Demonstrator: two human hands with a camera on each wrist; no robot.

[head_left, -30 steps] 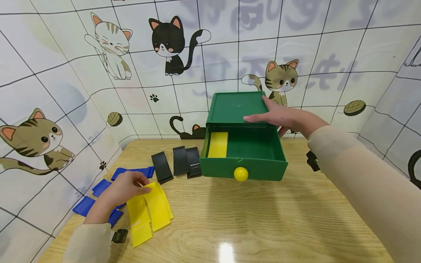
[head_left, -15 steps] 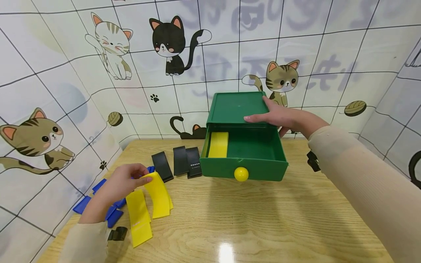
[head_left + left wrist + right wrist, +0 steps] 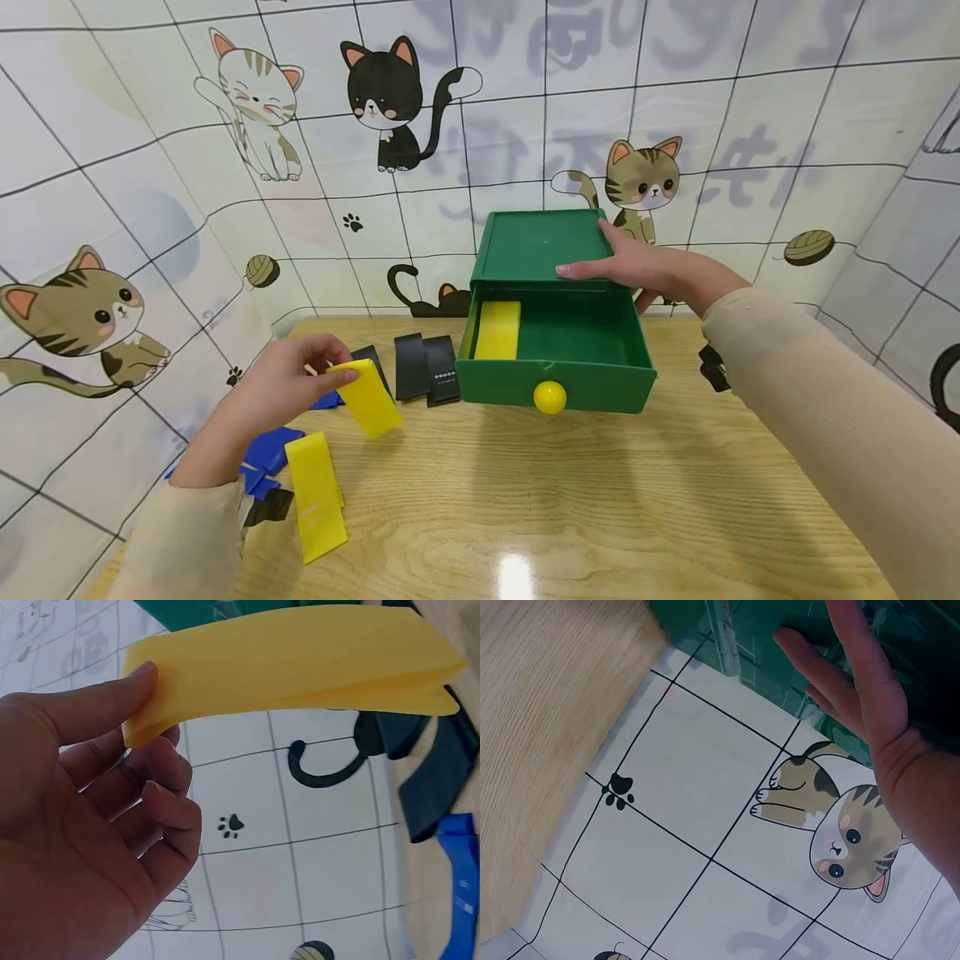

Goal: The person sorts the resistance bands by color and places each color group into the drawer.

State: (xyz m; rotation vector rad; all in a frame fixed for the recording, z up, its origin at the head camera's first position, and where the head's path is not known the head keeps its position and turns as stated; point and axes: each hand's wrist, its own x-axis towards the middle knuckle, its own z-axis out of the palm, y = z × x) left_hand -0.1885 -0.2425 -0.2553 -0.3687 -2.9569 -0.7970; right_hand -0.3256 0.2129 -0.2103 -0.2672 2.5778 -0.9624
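Observation:
In the head view, my left hand (image 3: 288,392) pinches one end of a folded yellow resistance band (image 3: 367,400), its free end hanging above the table. Thumb and fingertips (image 3: 142,675) grip the fold in the left wrist view. A second yellow resistance band (image 3: 315,500) lies on the table below. My right hand (image 3: 633,260) rests spread over the top right corner of a green box (image 3: 543,246), straight fingers along its side in the right wrist view. The box's drawer (image 3: 502,385) is pulled out, with a yellow band (image 3: 498,331) at its left end.
Several blue bands (image 3: 272,450) lie at the left, partly hidden by my left arm. Black bands (image 3: 411,367) lie between them and the box. A yellow knob (image 3: 550,397) sticks out from the drawer front. A cat-patterned cloth (image 3: 420,225) stands behind the wooden table (image 3: 600,517).
My left hand has lifted the yellow band off the table, upward and away from the other yellow one. My right hand and the green box have stayed put.

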